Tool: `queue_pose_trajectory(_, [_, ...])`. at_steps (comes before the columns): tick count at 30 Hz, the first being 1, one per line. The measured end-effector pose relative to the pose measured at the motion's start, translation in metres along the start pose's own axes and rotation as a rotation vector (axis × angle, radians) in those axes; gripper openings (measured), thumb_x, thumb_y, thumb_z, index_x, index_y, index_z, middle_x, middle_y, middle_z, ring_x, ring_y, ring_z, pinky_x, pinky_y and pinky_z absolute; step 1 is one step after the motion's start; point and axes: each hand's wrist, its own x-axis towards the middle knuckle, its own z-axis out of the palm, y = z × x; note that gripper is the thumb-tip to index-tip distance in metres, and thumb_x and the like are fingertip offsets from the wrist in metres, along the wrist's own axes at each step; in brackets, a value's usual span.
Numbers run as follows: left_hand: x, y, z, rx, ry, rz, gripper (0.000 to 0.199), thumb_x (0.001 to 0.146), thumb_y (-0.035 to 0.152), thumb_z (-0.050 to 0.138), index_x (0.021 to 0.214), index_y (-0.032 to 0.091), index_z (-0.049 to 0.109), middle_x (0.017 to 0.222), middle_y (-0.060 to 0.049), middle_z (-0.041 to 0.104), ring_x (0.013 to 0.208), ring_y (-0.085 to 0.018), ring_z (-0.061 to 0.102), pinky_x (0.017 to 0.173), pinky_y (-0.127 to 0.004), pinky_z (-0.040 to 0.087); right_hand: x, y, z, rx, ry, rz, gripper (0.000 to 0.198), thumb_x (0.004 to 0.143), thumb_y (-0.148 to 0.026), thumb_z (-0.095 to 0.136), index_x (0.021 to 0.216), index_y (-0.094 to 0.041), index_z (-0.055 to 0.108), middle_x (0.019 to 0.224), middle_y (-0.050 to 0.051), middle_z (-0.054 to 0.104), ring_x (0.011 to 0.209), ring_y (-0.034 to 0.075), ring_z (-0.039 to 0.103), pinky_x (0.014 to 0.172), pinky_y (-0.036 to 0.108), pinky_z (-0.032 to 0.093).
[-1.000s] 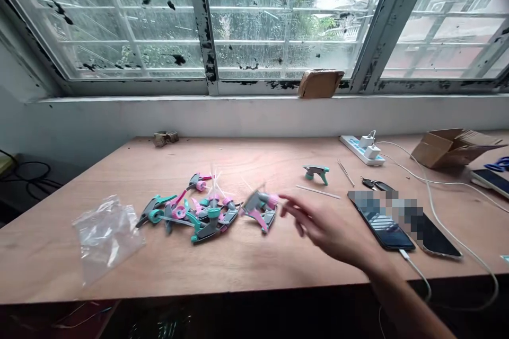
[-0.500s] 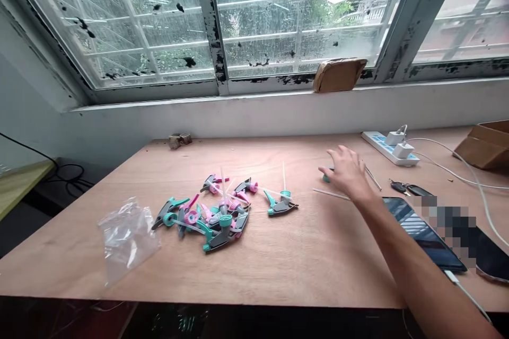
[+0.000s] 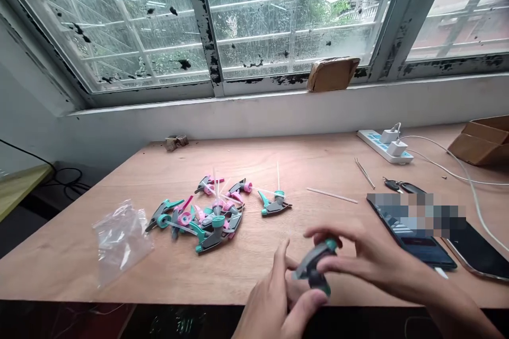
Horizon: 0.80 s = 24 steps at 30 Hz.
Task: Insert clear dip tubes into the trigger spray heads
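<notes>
A grey and teal trigger sprayer head (image 3: 312, 262) is held above the table's front edge, slightly blurred. My right hand (image 3: 358, 254) grips its upper end between thumb and fingers. My left hand (image 3: 278, 296) is closed round its lower end, the thumb against the teal collar and the fingers partly hidden behind. On the table ahead lies a loose clear straw (image 3: 332, 195). To its left another teal and grey sprayer head (image 3: 277, 204) has its tube pointing up. Further left is a pile of pink, teal and grey sprayer heads (image 3: 217, 228).
A clear plastic bag (image 3: 121, 243) lies at the left. On the right are tweezers (image 3: 365, 173), keys (image 3: 403, 186), a tablet (image 3: 413, 238), a phone (image 3: 481, 246), a power strip (image 3: 385, 147) with white cables and a cardboard box (image 3: 481, 140).
My right hand has come back from the far right of the table with a sprayer head. My left hand has entered from below and meets it. The straw stays on the table.
</notes>
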Motion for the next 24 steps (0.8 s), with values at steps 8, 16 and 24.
queue_pose_trajectory(8, [0.054, -0.004, 0.011, -0.145, -0.034, 0.098, 0.034, 0.096, 0.049, 0.057, 0.096, 0.017, 0.07, 0.079, -0.001, 0.067, 0.065, -0.014, 0.055, 0.059, -0.023, 0.04, 0.018, 0.035, 0.006, -0.599, 0.281, 0.233, 0.03, 0.105, -0.038, 0.043, 0.12, -0.024, 0.065, 0.108, 0.007, 0.072, 0.091, 0.021, 0.069, 0.077, 0.029, 0.053])
queue_pose_trajectory(16, [0.062, -0.021, 0.009, -0.488, -0.014, -0.003, 0.049, 0.094, 0.066, 0.048, 0.095, 0.018, 0.058, 0.084, -0.003, 0.068, 0.042, -0.006, 0.046, 0.041, -0.02, 0.033, 0.072, 0.069, -0.02, -0.804, 0.173, 0.4, 0.03, 0.094, -0.002, 0.037, 0.104, -0.013, 0.062, 0.109, 0.02, 0.067, 0.094, 0.027, 0.067, 0.074, 0.033, 0.043])
queue_pose_trajectory(24, [0.065, -0.018, 0.012, -0.69, 0.124, 0.009, 0.047, 0.081, 0.056, 0.075, 0.101, 0.015, 0.061, 0.098, -0.009, 0.071, 0.052, -0.008, 0.056, 0.039, -0.019, 0.042, 0.04, 0.043, -0.012, -0.45, -0.008, 0.263, 0.011, 0.084, -0.012, 0.056, 0.077, -0.019, 0.062, 0.071, 0.002, 0.064, 0.066, 0.017, 0.059, 0.058, 0.027, 0.038])
